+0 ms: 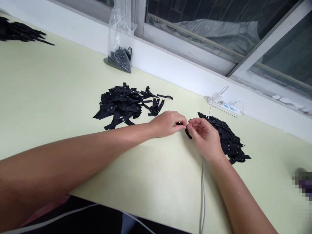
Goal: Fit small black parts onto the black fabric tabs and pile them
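Fingertips of my left hand (169, 124) and my right hand (204, 136) meet above the table, both closed on a small black fabric strip (188, 133). One end of the strip hangs below the right fingers; the rest is mostly hidden by the fingers. Left of my hands lies a loose pile of black strips (120, 102), some with small white marks. Close behind my right hand is a second, denser pile of black strips (229, 138), partly covered by that hand.
A clear plastic bag (119, 58) with black strips leans against the wall. More black strips (19, 31) lie at the far left. A white power strip (225, 105) with plugs sits by the wall; a grey cable (203, 195) crosses the pale table (151, 175) beneath my right arm.
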Motion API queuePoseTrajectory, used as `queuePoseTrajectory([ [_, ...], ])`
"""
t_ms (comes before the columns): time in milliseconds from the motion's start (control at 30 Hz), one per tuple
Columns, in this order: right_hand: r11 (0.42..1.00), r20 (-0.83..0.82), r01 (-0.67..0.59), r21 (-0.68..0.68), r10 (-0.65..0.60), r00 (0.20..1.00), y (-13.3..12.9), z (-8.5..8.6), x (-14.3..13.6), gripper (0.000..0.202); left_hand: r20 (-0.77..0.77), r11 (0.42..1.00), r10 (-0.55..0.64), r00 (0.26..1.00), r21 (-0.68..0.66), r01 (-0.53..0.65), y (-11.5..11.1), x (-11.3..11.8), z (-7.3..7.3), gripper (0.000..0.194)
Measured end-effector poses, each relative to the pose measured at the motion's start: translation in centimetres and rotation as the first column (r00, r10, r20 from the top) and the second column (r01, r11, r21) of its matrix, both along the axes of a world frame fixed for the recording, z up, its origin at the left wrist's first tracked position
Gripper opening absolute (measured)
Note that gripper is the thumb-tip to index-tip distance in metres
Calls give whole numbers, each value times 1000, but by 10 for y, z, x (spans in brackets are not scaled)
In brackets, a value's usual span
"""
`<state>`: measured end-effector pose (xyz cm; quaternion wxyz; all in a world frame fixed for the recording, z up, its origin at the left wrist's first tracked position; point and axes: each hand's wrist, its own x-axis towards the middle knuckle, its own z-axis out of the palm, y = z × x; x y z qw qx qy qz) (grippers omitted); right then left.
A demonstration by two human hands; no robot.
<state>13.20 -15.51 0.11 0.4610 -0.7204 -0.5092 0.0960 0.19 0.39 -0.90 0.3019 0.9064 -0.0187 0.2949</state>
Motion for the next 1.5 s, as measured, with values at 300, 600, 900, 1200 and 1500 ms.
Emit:
queuePoseTrajectory([
  [300, 1000, -33, -20, -1, 20, 999, -2, 5, -4, 36, -11, 999, -10, 1000, -40, 10, -1, -1, 1, 8],
  [600, 999, -182, 11, 44, -3, 983, 1, 7, -9, 37, -17, 997, 13, 1000, -74, -15, -3, -3, 3, 5],
  [900, 999, -276, 19, 49, -4, 961, 4, 8, -11, 39, -30, 998, -29, 999, -50, 28, -4, -3, 4, 1],
  [1200, 998, -245, -8, 64, 24, 969, 5, 4, -6, 38, -6, 996, -34, 999, -87, 33, -3, -2, 2, 2],
  [1500, 997, -265, 78, 24, -69, 962, -4, 24, 6, 31, 15, 958, 19, 1000, -288, -14, -3, 2, 4, 9],
])
